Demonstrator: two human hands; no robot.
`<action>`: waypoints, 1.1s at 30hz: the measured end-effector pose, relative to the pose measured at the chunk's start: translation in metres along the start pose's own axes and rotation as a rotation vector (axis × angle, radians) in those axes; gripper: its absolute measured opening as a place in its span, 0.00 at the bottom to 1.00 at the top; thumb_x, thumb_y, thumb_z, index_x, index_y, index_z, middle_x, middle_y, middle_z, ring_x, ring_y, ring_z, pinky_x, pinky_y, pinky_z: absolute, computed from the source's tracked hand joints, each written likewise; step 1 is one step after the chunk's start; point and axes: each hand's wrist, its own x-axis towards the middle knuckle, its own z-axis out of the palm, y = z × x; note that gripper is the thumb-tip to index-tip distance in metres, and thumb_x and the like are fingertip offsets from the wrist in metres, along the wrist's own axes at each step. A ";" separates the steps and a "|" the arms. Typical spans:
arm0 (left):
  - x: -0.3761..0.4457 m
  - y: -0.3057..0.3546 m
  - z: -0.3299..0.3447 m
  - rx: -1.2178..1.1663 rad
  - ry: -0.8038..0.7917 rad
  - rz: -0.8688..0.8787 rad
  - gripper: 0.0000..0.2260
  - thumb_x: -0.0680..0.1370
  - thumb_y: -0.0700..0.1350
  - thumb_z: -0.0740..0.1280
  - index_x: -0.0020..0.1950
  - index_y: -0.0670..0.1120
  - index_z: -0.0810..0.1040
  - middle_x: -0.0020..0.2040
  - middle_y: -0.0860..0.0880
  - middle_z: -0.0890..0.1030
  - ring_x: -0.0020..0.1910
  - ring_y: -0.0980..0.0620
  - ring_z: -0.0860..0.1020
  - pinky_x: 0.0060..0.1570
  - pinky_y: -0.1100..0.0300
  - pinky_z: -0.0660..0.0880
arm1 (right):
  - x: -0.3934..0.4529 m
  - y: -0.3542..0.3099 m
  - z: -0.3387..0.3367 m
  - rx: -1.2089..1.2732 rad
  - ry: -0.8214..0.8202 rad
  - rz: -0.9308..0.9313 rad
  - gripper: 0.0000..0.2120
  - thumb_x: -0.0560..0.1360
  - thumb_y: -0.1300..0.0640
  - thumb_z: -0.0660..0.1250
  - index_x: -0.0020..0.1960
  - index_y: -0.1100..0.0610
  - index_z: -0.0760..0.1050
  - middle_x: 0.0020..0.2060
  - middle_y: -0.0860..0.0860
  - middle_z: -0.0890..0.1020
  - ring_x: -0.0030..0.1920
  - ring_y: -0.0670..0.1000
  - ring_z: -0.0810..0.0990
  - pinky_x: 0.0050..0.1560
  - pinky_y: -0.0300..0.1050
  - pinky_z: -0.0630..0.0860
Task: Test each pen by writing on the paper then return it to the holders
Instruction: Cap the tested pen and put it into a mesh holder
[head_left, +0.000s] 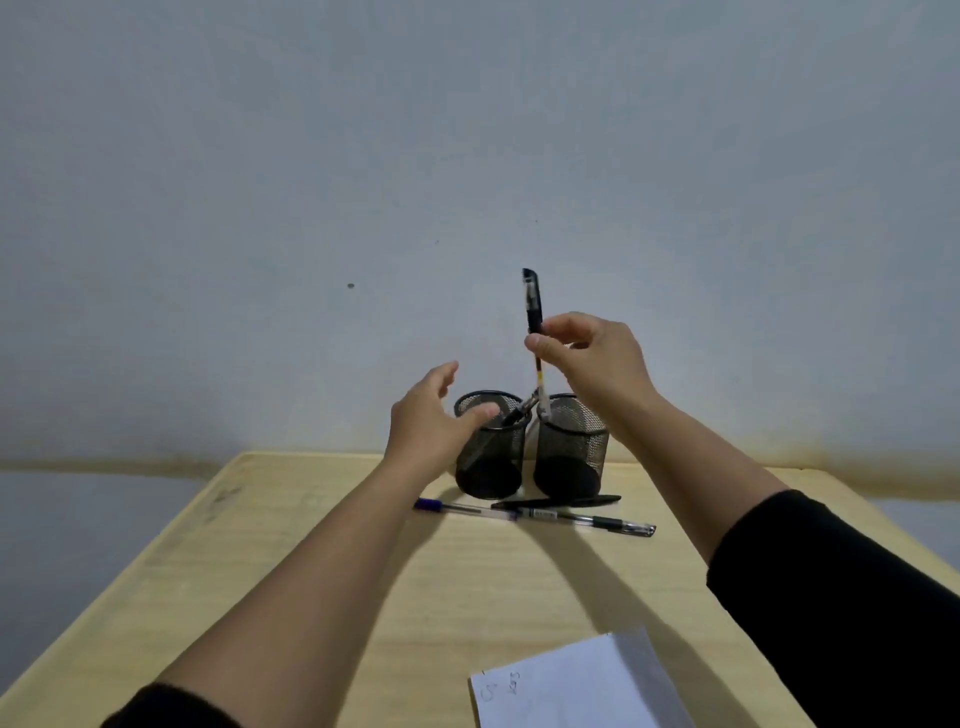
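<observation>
1. Right hand (587, 358) pinches a black-capped pen (533, 312) between thumb and fingertips at mid-barrel, cap up, lower end at the rim of the right holder (571, 447). Left hand (431, 421) is spread and relaxed, holding nothing, just beside the left holder (488, 452); whether it touches the mesh I can't tell.
2. Bench (311, 571): pale wood, carries everything. Holders stand at the far edge, side by side, apparently touching.
3. Paper (571, 686): white sheet at the near edge, right of centre, with a few faint pen marks on its left part.
4. Holders: two black mesh cups, upright. Left one has a dark pen (519, 413) leaning toward the right rim.
5. Loose pens lying on the bench just near of the holders: blue-capped pen (462, 509) on the left, all-black pen (556, 502), clear-barrel black pen (592, 521) on the right.
6. Step in hand, my read: pen going into or coming out of the right holder; can't tell which from this.
7. Doing it well: keep the barrel near vertical, centre it over the opening and clear the mesh rim. Left hand could steady the light cups so they don't tip or slide.
</observation>
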 end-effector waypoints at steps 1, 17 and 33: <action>0.005 -0.009 0.005 0.018 -0.013 -0.033 0.34 0.69 0.53 0.73 0.72 0.50 0.64 0.71 0.50 0.71 0.69 0.51 0.69 0.69 0.54 0.66 | 0.006 0.003 0.006 -0.016 0.032 -0.003 0.05 0.71 0.51 0.71 0.45 0.51 0.80 0.37 0.44 0.79 0.41 0.47 0.77 0.45 0.41 0.71; 0.017 -0.044 0.022 -0.234 -0.133 -0.152 0.45 0.62 0.57 0.76 0.74 0.46 0.61 0.70 0.47 0.71 0.67 0.54 0.72 0.69 0.54 0.67 | 0.013 0.062 0.062 -0.318 -0.003 0.026 0.16 0.68 0.46 0.73 0.51 0.55 0.83 0.44 0.52 0.86 0.54 0.53 0.80 0.54 0.51 0.77; -0.036 -0.099 -0.019 0.333 -0.169 -0.049 0.07 0.75 0.43 0.68 0.52 0.48 0.83 0.49 0.49 0.83 0.46 0.55 0.77 0.46 0.66 0.68 | -0.080 0.085 0.108 -0.720 -0.353 -0.192 0.14 0.76 0.48 0.61 0.58 0.51 0.79 0.54 0.49 0.80 0.56 0.51 0.69 0.51 0.45 0.65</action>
